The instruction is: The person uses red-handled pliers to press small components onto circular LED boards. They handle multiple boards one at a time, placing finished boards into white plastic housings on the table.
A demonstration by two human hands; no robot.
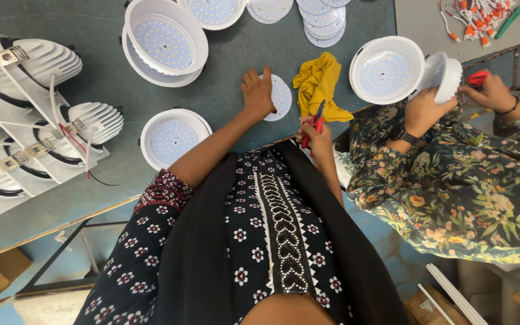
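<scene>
The left hand [258, 92] is pressing flat, fingers spread, on a round white disc studded with small yellow dots [281, 96], which is lying loose on the grey-green bench [91, 36]. The right hand [316, 137] is closing around a pair of red-handled cutters [315, 120], holding them upright near the bench edge, just right of the disc. As far as the work shows, this disc is not yet seated in a housing; a shallow white round housing already fitted with a disc [173, 136] is sitting left of the left hand, more filled ones are stacked beyond it [164, 42], and a fan of loose discs [323, 21] is waiting farther out. A crumpled yellow cloth [318, 81] is lying just beside the disc, between the hands' work and a co-worker's hands [424, 109], which are holding another white housing [443, 75]. Finned white lamp bodies with metal clips [37, 108] are crowding the far left.
</scene>
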